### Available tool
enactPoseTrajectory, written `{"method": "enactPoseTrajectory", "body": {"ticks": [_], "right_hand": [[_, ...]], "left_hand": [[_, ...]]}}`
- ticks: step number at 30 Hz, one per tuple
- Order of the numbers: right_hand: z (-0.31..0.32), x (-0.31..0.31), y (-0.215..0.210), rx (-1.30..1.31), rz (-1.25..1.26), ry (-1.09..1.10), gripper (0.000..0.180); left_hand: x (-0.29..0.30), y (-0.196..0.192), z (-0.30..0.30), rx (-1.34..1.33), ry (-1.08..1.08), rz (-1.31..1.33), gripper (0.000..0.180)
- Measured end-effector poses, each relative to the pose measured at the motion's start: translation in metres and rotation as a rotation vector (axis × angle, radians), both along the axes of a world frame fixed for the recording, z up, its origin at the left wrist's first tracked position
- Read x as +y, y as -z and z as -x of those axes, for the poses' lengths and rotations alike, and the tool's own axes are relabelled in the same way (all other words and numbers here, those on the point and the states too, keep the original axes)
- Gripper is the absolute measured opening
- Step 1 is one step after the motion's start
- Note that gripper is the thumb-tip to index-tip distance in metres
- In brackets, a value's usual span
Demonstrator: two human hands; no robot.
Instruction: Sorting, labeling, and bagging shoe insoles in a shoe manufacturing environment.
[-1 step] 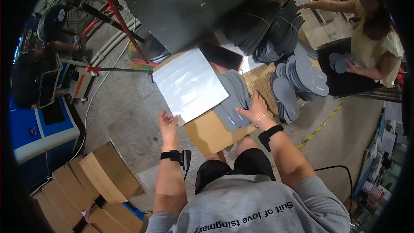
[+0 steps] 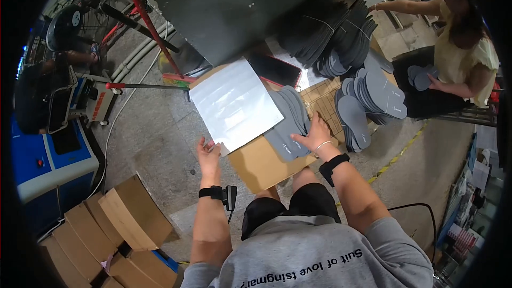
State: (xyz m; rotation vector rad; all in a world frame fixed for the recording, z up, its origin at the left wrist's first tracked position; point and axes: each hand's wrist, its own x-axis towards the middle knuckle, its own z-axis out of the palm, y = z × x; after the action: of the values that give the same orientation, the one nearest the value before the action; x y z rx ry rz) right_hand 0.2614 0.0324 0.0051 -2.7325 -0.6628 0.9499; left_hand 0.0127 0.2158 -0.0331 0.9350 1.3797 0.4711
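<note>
A shiny white sheet [image 2: 234,106] lies over the left part of a brown cardboard piece [image 2: 256,168] in front of me. Bent fingers of my left hand [image 2: 208,157] pinch the sheet's near-left corner. Beside the sheet, partly under its right edge, are stacked grey insoles [image 2: 288,141] with small white prints. My right hand [image 2: 317,136] is spread at their right side, its thumb touching the top insole and its fingers stretched out along the edge.
More grey insoles [image 2: 381,93] and banded black bundles [image 2: 314,32] stand to the right and beyond. A dark tablet-like device [image 2: 274,69] lies behind the sheet. A co-worker [image 2: 464,48] sits at the far right. Cardboard boxes [image 2: 133,213] are at lower left.
</note>
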Motion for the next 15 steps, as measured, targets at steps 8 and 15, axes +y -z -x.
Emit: {"method": "enactPoseTrajectory", "body": {"ticks": [8, 15], "right_hand": [[0.008, 0.007, -0.003, 0.037, 0.024, 0.063, 0.105], [0.003, 0.003, 0.008, 0.124, 0.026, 0.083, 0.097]], "left_hand": [[-0.052, -0.010, -0.004, 0.134, 0.347, -0.383, 0.038], [-0.102, -0.008, -0.077, -0.010, 0.325, 0.301, 0.049]]}}
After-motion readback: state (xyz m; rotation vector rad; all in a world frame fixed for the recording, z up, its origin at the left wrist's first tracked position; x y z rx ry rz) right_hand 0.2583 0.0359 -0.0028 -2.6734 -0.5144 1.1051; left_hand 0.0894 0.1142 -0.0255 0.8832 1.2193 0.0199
